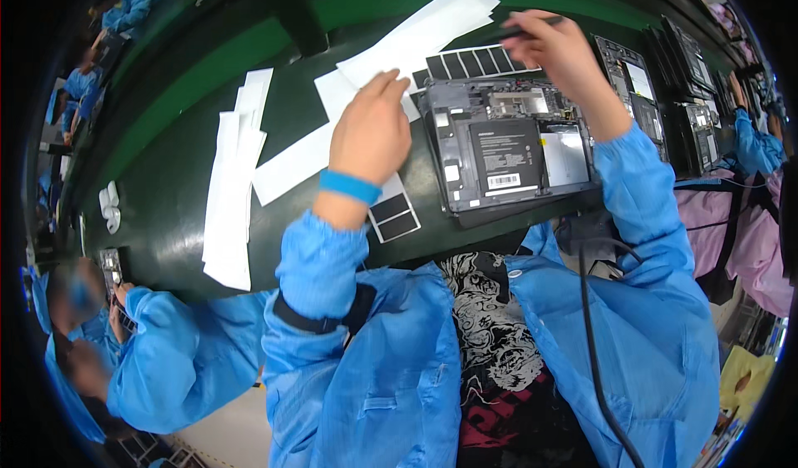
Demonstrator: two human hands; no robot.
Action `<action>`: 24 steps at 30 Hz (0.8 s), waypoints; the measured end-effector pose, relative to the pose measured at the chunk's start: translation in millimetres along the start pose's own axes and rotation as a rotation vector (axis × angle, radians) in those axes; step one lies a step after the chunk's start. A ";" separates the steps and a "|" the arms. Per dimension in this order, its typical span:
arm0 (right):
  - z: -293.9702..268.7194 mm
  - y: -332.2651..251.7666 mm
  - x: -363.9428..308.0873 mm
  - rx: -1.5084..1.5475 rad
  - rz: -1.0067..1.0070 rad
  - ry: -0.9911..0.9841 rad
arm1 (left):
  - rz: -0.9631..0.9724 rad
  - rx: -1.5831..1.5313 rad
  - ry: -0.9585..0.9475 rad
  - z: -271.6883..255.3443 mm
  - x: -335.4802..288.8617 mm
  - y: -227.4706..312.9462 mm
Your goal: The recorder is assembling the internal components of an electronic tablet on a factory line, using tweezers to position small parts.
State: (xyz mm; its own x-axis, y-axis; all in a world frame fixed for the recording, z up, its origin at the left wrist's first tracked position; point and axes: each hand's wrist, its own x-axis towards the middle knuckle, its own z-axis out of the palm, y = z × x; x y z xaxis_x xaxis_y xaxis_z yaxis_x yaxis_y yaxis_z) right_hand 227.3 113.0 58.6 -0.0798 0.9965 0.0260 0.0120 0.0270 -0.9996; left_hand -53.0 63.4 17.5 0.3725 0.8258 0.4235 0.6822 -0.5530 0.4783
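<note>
My left hand (pixel 371 127), with a blue band at the wrist, rests over white paper strips (pixel 291 165), its fingers stretched forward and nothing visible in them. Beneath its wrist, a sheet of black rectangular stickers (pixel 393 217) sticks out. My right hand (pixel 544 46) is raised above the far right corner of an opened laptop base (pixel 457 187), closed on a slim black pen-like tool (pixel 540 27). The laptop base shows a black battery (pixel 505 154), a silver panel and a circuit board. Behind it lies another strip of black stickers (pixel 470 62), close to my right fingertips.
More white strips (pixel 233 194) lie on the dark green table (pixel 166 185) to the left. Other opened laptop bases (pixel 636 86) stand at the right. A co-worker in blue (pixel 179 352) sits at the left. A black cable (pixel 592 343) hangs before my right side.
</note>
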 end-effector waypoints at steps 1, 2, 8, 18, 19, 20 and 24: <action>9.3 13.1 19.4 -0.003 -0.013 -0.027 | -0.003 0.011 0.002 10.3 4.8 -14.9; 23.9 19.2 31.9 -0.062 0.018 -0.064 | 0.018 0.040 -0.028 23.4 4.7 -33.7; 39.3 48.7 53.3 -0.225 0.006 -0.165 | -0.028 0.111 -0.168 50.8 16.4 -40.8; 42.8 51.9 54.6 -0.406 0.011 -0.167 | -0.032 0.221 -0.230 48.6 17.5 -34.0; 42.5 52.1 54.7 -0.405 -0.005 -0.175 | -0.032 0.218 -0.235 49.0 18.3 -34.4; 41.9 52.8 55.5 -0.404 0.001 -0.173 | -0.031 0.217 -0.246 49.5 19.0 -35.1; 46.0 48.0 54.3 -0.404 0.004 -0.183 | -0.026 0.229 -0.241 46.6 16.7 -34.5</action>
State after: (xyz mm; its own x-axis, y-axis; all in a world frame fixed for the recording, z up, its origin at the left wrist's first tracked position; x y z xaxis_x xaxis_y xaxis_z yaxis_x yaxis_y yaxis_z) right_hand 177.6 164.8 11.4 -0.2537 0.9671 -0.0175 0.3987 0.0881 -0.9128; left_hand -41.0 101.4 -27.8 0.4723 0.8571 0.2057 0.8073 -0.5143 0.2893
